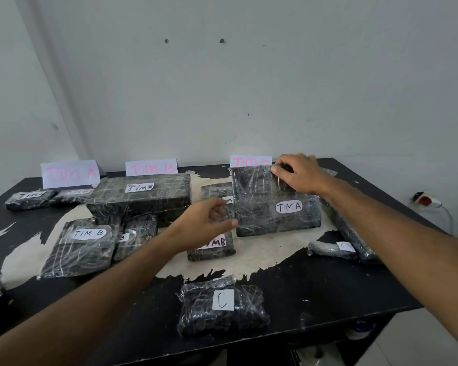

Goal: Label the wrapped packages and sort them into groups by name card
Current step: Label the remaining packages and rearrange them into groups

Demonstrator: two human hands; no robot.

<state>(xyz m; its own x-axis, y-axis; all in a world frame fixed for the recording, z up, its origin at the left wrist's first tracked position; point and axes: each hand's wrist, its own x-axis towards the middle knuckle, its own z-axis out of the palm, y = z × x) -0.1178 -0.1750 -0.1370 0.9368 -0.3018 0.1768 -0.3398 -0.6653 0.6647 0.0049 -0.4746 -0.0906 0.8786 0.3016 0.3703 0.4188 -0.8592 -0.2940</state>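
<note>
A large black wrapped package labelled TIM A (262, 207) leans tilted near the back right, in front of the TIM C name card (250, 161). My right hand (299, 171) grips its top right corner. My left hand (206, 220) touches its lower left edge with the fingers apart. The TIM A name card (69, 174) and the TIM B name card (151, 167) stand at the back left. A long package labelled TIM B (140, 195) lies below the TIM B card. Two small TIM A packages (31, 199) lie by the TIM A card.
Flat TIM B packages (77, 247) lie at the front left, and another one (212, 247) sits partly under my left hand. A package labelled C (220, 305) lies near the front edge, and smaller ones (331, 249) lie at the right. A power socket (426, 200) is on the right wall.
</note>
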